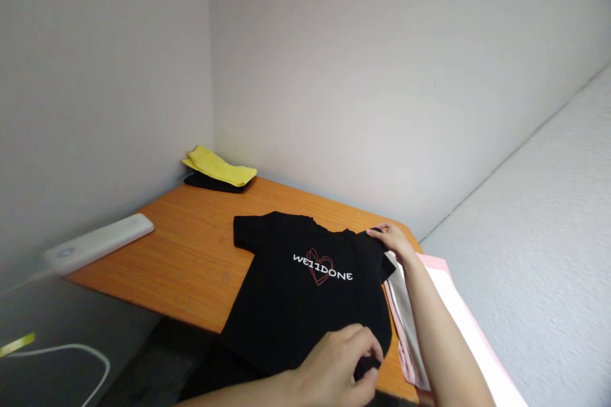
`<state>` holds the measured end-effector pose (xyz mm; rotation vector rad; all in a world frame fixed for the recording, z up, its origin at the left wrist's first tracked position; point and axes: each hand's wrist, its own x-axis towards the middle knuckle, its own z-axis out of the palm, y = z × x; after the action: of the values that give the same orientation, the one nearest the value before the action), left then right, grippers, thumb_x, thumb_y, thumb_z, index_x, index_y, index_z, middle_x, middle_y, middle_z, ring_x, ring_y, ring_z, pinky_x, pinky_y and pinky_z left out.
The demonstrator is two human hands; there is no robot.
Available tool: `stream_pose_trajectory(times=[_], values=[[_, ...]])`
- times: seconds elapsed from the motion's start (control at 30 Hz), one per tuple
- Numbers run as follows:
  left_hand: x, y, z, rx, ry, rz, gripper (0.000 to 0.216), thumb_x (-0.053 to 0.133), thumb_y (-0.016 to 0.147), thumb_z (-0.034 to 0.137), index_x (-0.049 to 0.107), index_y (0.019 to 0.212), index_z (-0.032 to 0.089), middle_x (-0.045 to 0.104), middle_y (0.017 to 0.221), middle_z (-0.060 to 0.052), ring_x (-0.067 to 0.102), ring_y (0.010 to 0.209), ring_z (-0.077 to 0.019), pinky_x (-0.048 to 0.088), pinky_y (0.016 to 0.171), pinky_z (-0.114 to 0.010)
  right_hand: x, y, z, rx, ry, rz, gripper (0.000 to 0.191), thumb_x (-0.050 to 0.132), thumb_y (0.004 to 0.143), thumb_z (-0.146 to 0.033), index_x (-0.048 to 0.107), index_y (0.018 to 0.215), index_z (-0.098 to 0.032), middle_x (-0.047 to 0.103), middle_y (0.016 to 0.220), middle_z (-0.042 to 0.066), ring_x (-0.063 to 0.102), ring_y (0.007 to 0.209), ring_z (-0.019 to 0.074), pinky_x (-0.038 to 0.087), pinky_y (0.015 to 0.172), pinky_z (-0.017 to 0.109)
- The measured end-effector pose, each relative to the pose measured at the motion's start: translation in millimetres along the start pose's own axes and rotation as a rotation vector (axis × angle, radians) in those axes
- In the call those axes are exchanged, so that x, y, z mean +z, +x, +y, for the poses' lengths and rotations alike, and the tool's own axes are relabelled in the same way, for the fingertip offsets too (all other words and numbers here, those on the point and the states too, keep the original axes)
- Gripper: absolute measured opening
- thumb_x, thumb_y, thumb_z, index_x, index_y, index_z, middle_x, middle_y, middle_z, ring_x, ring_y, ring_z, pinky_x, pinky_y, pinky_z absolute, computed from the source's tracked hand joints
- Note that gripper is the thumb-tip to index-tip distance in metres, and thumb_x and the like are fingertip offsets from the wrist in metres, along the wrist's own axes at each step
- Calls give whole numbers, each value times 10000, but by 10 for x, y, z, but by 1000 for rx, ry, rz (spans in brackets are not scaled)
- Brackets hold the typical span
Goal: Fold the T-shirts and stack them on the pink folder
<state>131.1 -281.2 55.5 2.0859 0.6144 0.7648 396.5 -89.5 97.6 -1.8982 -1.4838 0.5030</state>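
Note:
A black T-shirt (pixel 296 299) with white "WE11DONE" lettering and a red heart lies spread flat on the orange wooden table (pixel 191 248), its hem hanging over the near edge. My left hand (pixel 341 365) pinches the shirt's bottom right hem, fingers closed on the fabric. My right hand (pixel 394 238) grips the shirt's right shoulder by the sleeve, its fingers closed on the cloth.
Folded yellow cloth (pixel 220 167) rests on a folded black garment (pixel 212 183) in the far corner. A white flat device (pixel 98 243) lies at the left edge, a white cable (pixel 71 351) below it. Pink and white clothing (pixel 410 324) is stacked at the right. Walls enclose the table.

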Motion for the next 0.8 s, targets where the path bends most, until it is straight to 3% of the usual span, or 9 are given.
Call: stream_pose_trajectory(times=[0.1,0.2,0.3,0.4,0.5,0.6,0.7,0.8], values=[[-153,-93,100,-180,-300,34,208,528,829,201,460,1025,218,533,994,-6,545,484,-21,325,365,-131,27,100,-234,-47,-38,50,217,709,680,-337,601,790,-184,623,656,26,596,594,179,437,513,264],[-396,-295,151,-286,-407,122,164,500,876,260,431,1018,217,501,948,7,564,500,-32,313,377,-133,221,217,-606,-119,-118,61,239,714,686,-321,618,853,-179,603,669,9,589,635,182,425,553,264],[-667,-571,141,-345,-297,228,103,469,917,310,450,962,220,494,853,29,531,561,-50,358,461,-156,621,290,-1043,-192,-209,44,258,728,701,-311,622,904,-190,618,743,15,596,734,191,428,647,272],[-874,-858,25,-432,-99,335,118,451,934,347,466,927,230,494,769,40,502,620,-87,385,541,-186,1185,268,-1413,-223,-275,-6,267,721,728,-280,618,963,-205,652,855,39,607,837,201,430,723,282],[-986,-1112,-179,-565,106,395,95,432,934,322,468,924,235,516,723,46,520,614,-110,385,598,-226,1758,155,-1627,-211,-321,-78,272,725,737,-248,619,984,-207,670,953,67,616,902,211,437,749,286],[-1028,-1301,-370,-658,236,403,68,424,920,287,468,923,236,569,754,31,584,669,-137,381,646,-251,2140,42,-1700,-196,-351,-138,265,733,752,-260,623,985,-199,673,1002,92,622,948,230,446,764,296],[-1029,-1401,-463,-701,270,397,82,417,923,304,465,938,240,604,786,17,624,729,-156,388,674,-253,2228,23,-1695,-204,-361,-167,278,673,828,-344,609,1050,-189,666,1050,119,615,999,248,448,790,312],[-1030,-1420,-470,-725,308,372,112,404,939,332,467,964,243,599,727,26,623,683,-158,379,647,-248,2061,81,-1623,-212,-359,-197,332,583,892,-443,591,1085,-173,660,1058,137,607,1007,252,446,801,320]])
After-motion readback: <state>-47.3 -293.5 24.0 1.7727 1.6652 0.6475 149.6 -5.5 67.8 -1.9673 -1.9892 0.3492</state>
